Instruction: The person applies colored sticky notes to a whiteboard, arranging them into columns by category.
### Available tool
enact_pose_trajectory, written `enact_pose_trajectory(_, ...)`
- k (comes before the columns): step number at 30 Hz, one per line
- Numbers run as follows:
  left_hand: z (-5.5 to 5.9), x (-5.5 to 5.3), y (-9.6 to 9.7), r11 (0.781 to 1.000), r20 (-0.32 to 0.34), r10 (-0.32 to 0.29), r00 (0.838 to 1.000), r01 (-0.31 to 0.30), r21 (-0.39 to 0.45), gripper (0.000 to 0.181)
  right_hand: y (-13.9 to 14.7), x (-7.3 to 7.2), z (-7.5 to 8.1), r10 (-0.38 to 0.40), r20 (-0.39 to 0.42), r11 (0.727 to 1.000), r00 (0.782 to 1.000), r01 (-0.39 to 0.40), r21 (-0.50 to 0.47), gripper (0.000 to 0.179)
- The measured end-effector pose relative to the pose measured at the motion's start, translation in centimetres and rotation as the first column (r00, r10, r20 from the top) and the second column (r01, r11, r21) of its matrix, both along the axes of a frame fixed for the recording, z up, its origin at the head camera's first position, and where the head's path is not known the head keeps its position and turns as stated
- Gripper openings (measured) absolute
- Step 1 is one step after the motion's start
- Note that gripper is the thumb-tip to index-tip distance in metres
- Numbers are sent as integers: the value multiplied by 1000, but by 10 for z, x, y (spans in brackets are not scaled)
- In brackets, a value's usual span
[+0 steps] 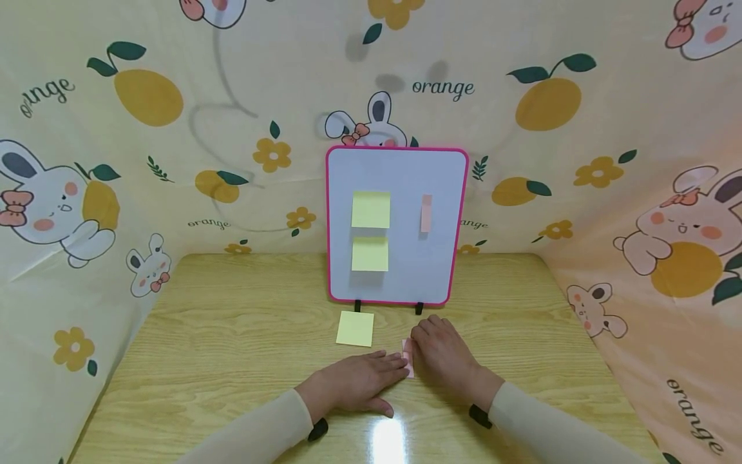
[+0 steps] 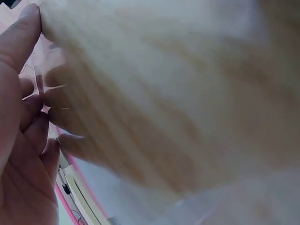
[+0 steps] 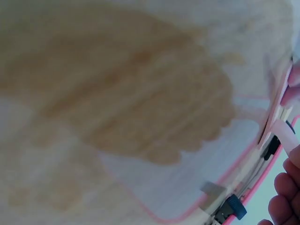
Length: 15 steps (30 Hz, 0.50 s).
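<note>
A narrow pad of pink sticky notes (image 1: 408,370) lies on the table in front of the whiteboard (image 1: 400,270). My left hand (image 1: 361,381) is flat beside it, straight fingertips resting on the pad's left edge. From the other side my right hand (image 1: 443,351) pinches a pink sticky note (image 3: 285,133) at the pad's far end, its fingers curled. In the right wrist view that note bends up away from the table. The left wrist view shows the left hand (image 2: 28,136) low over the glossy tabletop, its fingers extended.
Two yellow sticky notes (image 1: 371,209) and one pink strip (image 1: 426,214) are stuck on the pink-framed whiteboard, which stands on black feet (image 1: 419,309). A yellow sticky-note pad (image 1: 355,328) lies before it on the wooden table (image 1: 232,335). Printed cloth (image 1: 232,142) surrounds the table's back and sides.
</note>
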<state>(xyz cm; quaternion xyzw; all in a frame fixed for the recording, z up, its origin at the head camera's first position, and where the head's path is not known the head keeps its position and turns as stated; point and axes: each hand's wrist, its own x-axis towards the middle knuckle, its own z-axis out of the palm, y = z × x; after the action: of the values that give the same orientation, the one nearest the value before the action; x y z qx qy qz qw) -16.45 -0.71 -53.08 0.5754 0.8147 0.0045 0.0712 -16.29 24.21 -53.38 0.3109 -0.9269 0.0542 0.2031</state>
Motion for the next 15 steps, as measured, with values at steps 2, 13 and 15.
enact_pose_trajectory(2, 0, 0, 0, 1000, -5, 2, 1000, -2, -6, 79, 0, -3, 0, -6, -6, 1000, 1000, 6, 0, 14)
enact_pose_trajectory(13, -3, -2, 1, 1000, 3, 3, 1000, -3, -15, 79, -2, -16, 3, -23, -36, 1000, 999, 22, -8, 17)
enact_pose_trajectory(15, -3, -2, 1, 1000, 12, 4, 1000, -4, -18, 80, -2, -18, 3, -27, -34, 1000, 999, 27, -1, 16)
